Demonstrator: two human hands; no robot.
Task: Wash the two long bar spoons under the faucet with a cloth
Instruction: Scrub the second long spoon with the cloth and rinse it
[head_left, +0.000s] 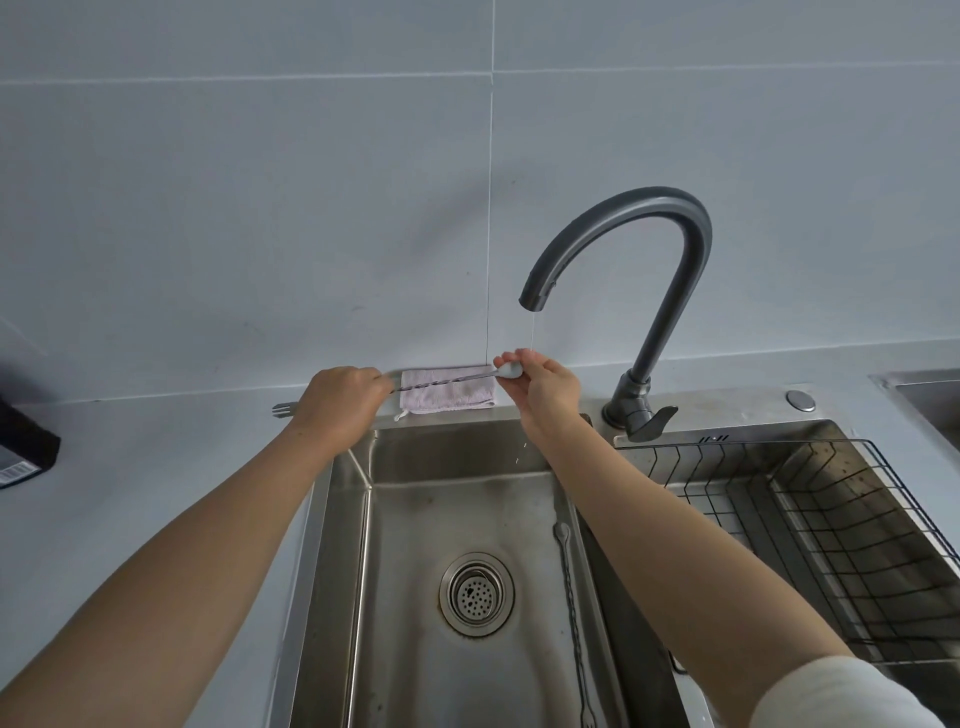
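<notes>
**Asker:** Why hold it flat like that, one end in each hand?

**Me:** For control. My left grip (343, 397) is curled round the handle of the first bar spoon (447, 380) near its forked end, which pokes out past my knuckles. My right grip (540, 384) pinches the bowl between thumb and fingertips. With both ends held, the long twisted stem cannot swing, and I can put the bowl right under the mouth of the faucet (623, 205).

**Asker:** That's hardly any water.

**Me:** Just a thin thread of water (532, 332), and it reaches my right fingers at the bowl. (Enough to wet the metal, I judge, but hardly a rinse.)

**Asker:** And the cloth?

**Me:** The cloth (447, 397) lies flat on the bench (156, 441) against the wall. From where I look, it is just behind the spoon's stem, and neither grip touches it. I'd say it sits there to be within reach once one grip lets go. The wiping has not begun.

**Asker:** Where's the other spoon?

**Me:** The second bar spoon (570, 587) lies on the floor of the sink (467, 447), along its right wall beside the drain, with its bowl end toward the back. Lying there, it can get wet and cannot roll off anything. The wire rack (831, 519) in the right-hand basin is my guess for where the clean ones go.
</notes>
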